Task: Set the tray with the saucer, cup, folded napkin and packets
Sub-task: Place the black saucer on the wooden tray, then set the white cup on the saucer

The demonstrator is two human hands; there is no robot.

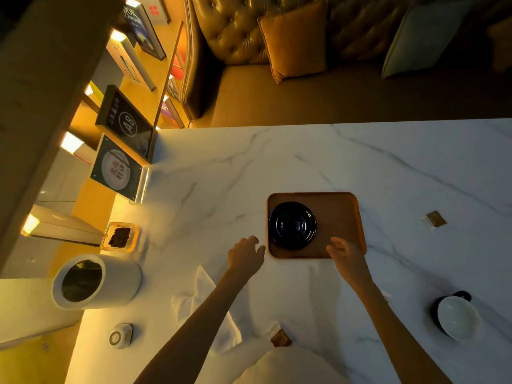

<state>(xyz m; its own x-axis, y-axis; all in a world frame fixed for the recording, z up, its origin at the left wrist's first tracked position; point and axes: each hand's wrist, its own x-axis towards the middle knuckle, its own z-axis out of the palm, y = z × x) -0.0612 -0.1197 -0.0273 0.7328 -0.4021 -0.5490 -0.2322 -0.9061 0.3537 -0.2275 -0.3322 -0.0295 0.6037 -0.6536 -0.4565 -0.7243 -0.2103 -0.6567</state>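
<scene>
A brown wooden tray (339, 217) lies on the white marble table, with a black saucer (292, 225) on its left half. My left hand (245, 254) hovers just left of the tray's near corner, fingers apart and empty. Over the tray's near edge, right of the saucer, my right hand (345, 254) is open and holds nothing. A cup (457, 317), white inside and dark outside, stands at the right near me. Under my left forearm lies a crumpled white napkin (199, 297). One brown packet (280, 338) lies near me, another packet (434, 219) right of the tray.
A white cylindrical canister (95, 282) lies at the left, with a small glass dish (120, 236) of dark material behind it and a small round white object (120, 335) in front. Sign stands and books line the left edge. A leather sofa with cushions sits beyond the table.
</scene>
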